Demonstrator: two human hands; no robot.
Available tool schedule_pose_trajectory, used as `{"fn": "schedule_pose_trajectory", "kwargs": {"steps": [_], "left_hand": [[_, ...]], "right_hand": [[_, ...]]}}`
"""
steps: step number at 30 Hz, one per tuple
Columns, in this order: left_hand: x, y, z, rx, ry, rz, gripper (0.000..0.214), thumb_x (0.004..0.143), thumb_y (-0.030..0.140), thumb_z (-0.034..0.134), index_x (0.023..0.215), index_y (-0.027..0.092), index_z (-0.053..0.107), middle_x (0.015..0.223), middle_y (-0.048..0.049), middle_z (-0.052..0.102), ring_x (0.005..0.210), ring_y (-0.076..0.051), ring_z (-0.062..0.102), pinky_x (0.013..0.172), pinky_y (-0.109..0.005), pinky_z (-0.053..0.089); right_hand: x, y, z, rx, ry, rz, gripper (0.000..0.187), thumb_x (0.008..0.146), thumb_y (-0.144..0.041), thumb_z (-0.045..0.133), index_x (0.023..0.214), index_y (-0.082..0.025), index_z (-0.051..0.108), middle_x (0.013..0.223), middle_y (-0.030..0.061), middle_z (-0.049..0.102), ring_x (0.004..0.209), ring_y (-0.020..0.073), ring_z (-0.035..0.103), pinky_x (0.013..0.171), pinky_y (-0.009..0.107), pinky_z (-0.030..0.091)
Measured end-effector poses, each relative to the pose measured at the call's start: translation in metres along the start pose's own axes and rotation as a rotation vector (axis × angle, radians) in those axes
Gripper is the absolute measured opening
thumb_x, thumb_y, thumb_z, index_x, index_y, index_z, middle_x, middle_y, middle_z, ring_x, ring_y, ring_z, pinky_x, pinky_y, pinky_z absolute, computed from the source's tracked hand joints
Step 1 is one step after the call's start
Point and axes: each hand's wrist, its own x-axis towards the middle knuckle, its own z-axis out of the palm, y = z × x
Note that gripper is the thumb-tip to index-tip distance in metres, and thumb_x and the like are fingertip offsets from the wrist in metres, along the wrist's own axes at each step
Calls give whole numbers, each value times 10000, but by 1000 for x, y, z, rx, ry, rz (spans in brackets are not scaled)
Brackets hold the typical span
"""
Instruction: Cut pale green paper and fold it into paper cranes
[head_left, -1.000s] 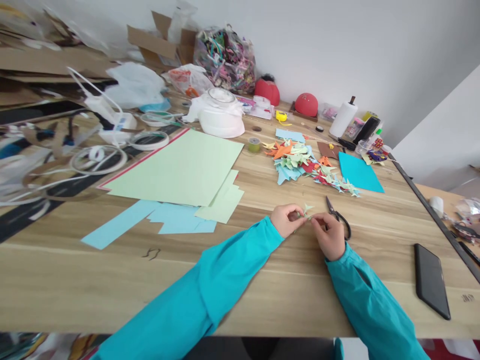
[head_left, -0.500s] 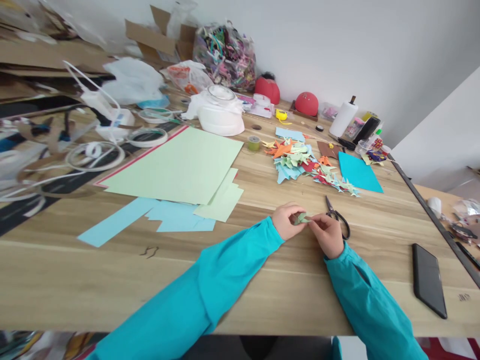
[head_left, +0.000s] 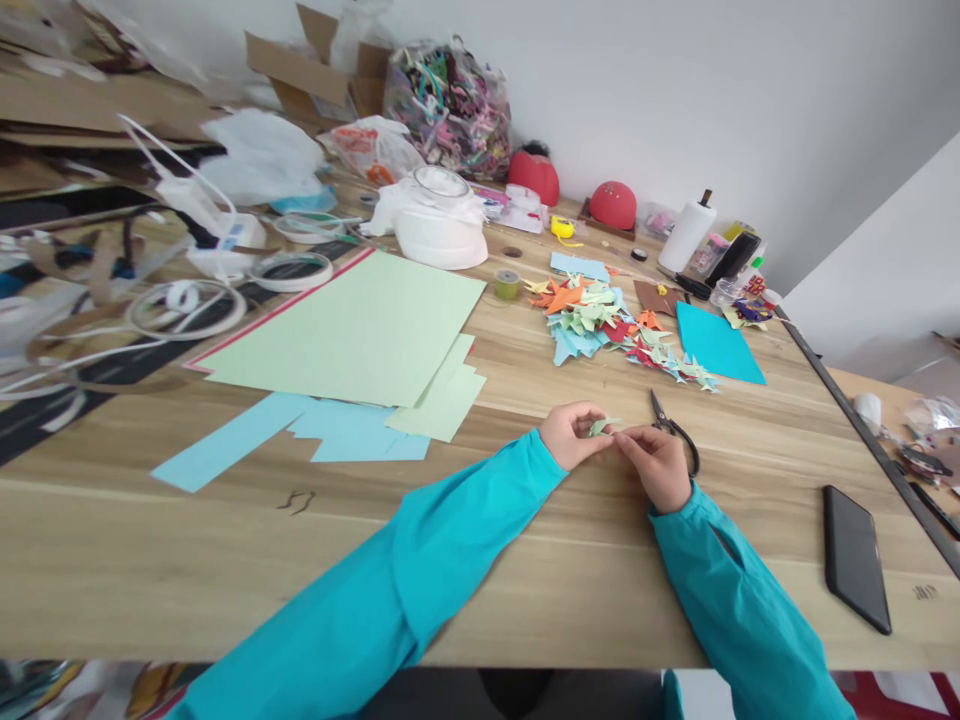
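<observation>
Head view: the paper piece [head_left: 602, 427] is between both hands, low over the worktop [head_left: 150, 560]. The left hand [head_left: 571, 436] pinches its left end and the right hand [head_left: 660, 465] pinches its right end, fingers closed on it. Its long axis runs left to right, so both hands are equally near. It is small, pale green, folded and pointed. Scissors [head_left: 675, 432] lie just beyond the right hand.

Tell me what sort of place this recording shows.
Most likely a paper-craft worktable in a workshop or home studio. Folded paper shapes are piled beyond scissors, large paper sheets and tape rolls lie on the wooden table, and the left hand and right hand pinch a green folded piece.
</observation>
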Motion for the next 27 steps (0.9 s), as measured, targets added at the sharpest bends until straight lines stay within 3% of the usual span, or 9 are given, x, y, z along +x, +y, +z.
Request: {"fn": "schedule_pose_trajectory", "kwargs": {"steps": [7, 16, 27], "left_hand": [[-1, 4, 1, -16, 14, -3, 442, 468, 270, 847, 746, 145, 527, 652, 24, 619, 506, -90, 570, 404, -196, 504], [-2, 5, 2, 25, -31, -12, 391, 533, 269, 786, 734, 161, 469, 659, 45, 599, 464, -83, 564, 381, -203, 493], [-2, 2, 2, -1, -37, -39, 461, 541, 347, 808, 740, 176, 430, 623, 70, 591, 451, -93, 585, 389, -196, 482]], "right_hand": [[-2, 0, 0, -16, -42, -38, 259, 765, -435, 644, 727, -183, 692, 667, 50, 710, 623, 182, 662, 617, 302, 546], [-3, 0, -2, -208, -1, -113, 221, 787, -376, 619, 735, -175, 694, 705, 63, 716, 657, 188, 658, 646, 312, 528], [-6, -5, 0, -426, 47, -377, 173, 845, -279, 548, 735, -210, 661, 720, 50, 701, 669, 177, 641, 651, 311, 504]]}}
